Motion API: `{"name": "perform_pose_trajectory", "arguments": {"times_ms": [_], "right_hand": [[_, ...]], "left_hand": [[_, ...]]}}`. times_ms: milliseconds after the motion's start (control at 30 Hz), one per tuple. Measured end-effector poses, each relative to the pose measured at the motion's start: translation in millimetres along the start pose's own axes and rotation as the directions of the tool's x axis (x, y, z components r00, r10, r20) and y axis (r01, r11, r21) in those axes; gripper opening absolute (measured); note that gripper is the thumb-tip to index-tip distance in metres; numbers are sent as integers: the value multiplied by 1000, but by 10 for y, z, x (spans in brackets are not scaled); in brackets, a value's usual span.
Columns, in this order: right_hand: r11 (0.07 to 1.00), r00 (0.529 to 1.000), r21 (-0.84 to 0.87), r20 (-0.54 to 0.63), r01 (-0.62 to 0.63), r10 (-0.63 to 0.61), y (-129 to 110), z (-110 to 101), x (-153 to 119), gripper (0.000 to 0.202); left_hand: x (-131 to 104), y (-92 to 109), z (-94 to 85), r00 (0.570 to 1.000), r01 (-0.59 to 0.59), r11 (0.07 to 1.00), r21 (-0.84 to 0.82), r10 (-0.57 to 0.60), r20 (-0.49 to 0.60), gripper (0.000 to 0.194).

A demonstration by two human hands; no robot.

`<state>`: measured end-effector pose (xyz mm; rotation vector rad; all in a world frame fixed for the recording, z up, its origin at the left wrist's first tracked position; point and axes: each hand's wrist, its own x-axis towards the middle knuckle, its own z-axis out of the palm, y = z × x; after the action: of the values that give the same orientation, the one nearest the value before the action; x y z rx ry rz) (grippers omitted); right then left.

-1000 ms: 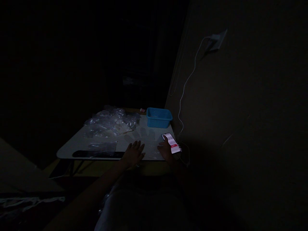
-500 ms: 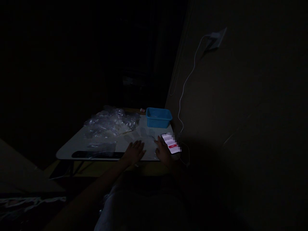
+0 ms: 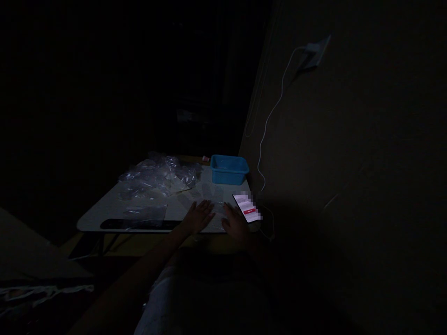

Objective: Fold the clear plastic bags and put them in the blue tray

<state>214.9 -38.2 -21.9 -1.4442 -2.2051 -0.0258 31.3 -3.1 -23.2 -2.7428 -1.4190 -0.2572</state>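
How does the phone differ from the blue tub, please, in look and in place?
The phone is thin, while the blue tub has raised walls. The phone shows a lit screen with a red bar; the tub is plain blue. The phone lies beside the right hand; the tub stands farther back. Both are toward the table's right side.

Phone screen point(image 3: 245, 206), tiny lettering, partly pixelated, too small to read; no legible words

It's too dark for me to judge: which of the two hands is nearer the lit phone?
The right hand, close beside the phone; whether they touch is unclear. The left hand is farther off, on the crumpled plastic's side.
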Motion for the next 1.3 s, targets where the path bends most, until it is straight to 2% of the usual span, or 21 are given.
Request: {"name": "perform_pose_trajectory", "arguments": {"times_ms": [133,233,400,633,900,1000,1133,1300], "right_hand": [[977,975,-31,-72,-213,210,-14,-83,-39,31],[967,968,-42,-31,-250,249,-37,-96,-19,23],[974,976,-75,5,-216,217,-56,-36,-2,17],[984,985,-33,-5,-175,175,-50,15,-141,25],[993,995,70,18,-100,99,25,-113,-354,29],[989,992,78,32,-126,124,124,-168,-260,27],[990,990,18,13,-143,142,163,-122,54,29],[991,995,-118,81,70,-61,51,14,268,33]], "left_hand": [[0,-2,22,1000,20,1000,19,-20,17,49],[-10,10,-17,999,8,1000,23,-8,38,47],[-25,38,-72,999,-3,999,34,2,47,45],[-4,1,36,1000,19,999,46,-19,8,47],[14,-9,31,999,27,999,32,-28,30,51],[27,-26,33,999,22,999,25,-23,40,53],[32,-55,37,999,-10,1000,20,9,41,52],[13,-73,9,999,-30,999,24,29,27,52]]}}
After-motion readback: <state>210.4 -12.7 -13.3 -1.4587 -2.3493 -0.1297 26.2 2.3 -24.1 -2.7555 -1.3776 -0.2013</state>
